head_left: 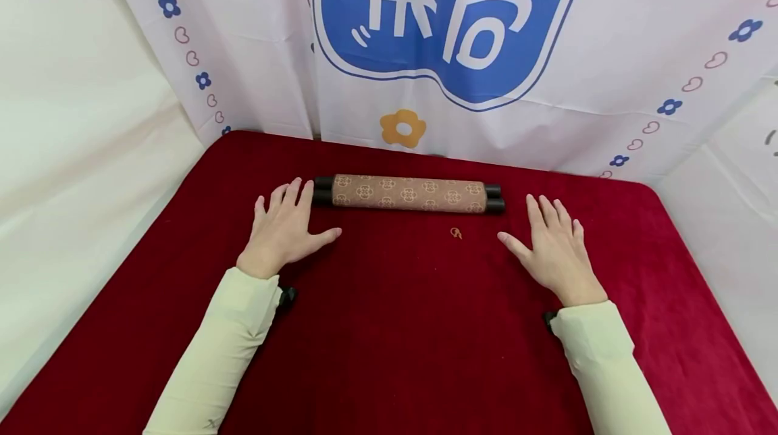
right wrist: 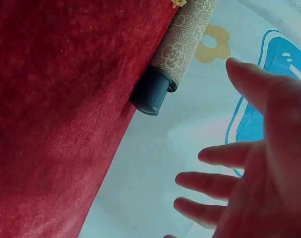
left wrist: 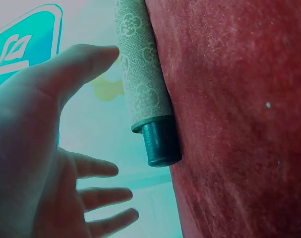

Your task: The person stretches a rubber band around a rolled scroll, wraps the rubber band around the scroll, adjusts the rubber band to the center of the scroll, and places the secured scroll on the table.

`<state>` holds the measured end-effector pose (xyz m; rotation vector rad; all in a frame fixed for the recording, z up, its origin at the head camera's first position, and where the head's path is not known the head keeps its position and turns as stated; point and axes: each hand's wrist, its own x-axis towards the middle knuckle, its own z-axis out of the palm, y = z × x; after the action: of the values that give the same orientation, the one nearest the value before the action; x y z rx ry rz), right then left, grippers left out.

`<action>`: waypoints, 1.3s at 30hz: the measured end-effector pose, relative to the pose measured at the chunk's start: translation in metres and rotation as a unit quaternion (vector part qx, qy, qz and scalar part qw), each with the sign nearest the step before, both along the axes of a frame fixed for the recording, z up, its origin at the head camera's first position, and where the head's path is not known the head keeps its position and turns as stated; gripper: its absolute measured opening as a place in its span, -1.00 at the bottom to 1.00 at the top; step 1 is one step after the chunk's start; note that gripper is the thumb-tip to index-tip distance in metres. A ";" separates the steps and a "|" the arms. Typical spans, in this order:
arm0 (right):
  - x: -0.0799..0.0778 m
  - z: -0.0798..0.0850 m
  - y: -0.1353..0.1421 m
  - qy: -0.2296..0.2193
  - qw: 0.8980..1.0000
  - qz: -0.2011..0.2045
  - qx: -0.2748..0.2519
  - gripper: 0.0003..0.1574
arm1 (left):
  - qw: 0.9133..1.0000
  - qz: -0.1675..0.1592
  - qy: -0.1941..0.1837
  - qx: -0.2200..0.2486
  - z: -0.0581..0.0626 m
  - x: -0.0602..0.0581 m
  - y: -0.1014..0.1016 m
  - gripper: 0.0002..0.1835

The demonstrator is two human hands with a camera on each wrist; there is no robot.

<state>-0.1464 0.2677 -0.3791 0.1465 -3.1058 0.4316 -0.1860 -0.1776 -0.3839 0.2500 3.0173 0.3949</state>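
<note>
A rolled scroll (head_left: 408, 193), brown with pale flower patterns and dark rod ends, lies crosswise toward the back of the red cloth. Beside its left end is my left hand (head_left: 282, 229), fingers spread and thumb pointing inward, holding nothing. My right hand (head_left: 556, 246) is off the scroll's right end, likewise spread with nothing in it. In the left wrist view a dark rod end (left wrist: 161, 144) shows past the fingertips; the right wrist view has the other rod end (right wrist: 151, 91). A small golden trinket (head_left: 456, 233) lies just in front of the scroll, nearer the right hand.
Red velvety cloth (head_left: 401, 327) covers the table. Behind its back edge hangs a white curtain (head_left: 267, 70) with a blue emblem (head_left: 450, 23) and an orange flower. Pale fabric (head_left: 79, 151) stands along the left side, with more white fabric on the right.
</note>
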 end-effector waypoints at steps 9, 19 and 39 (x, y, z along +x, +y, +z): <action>0.001 -0.001 -0.003 0.044 0.999 0.004 0.001 -0.05 | 0.993 -0.019 0.120 0.014 -0.005 -0.002 0.004 -0.21; 0.002 0.008 -0.006 0.070 0.997 0.018 -0.006 -0.23 | 0.991 -0.043 0.122 0.023 -0.003 0.001 0.013 -0.40; -0.013 0.017 -0.019 -0.001 0.996 0.079 -0.030 -0.36 | 0.988 -0.126 0.086 0.015 0.012 -0.003 0.055 -0.44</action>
<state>-0.1593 0.2486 -0.3625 0.3930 -3.0912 0.5288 -0.1888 -0.1221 -0.3717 0.6935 3.0894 0.4142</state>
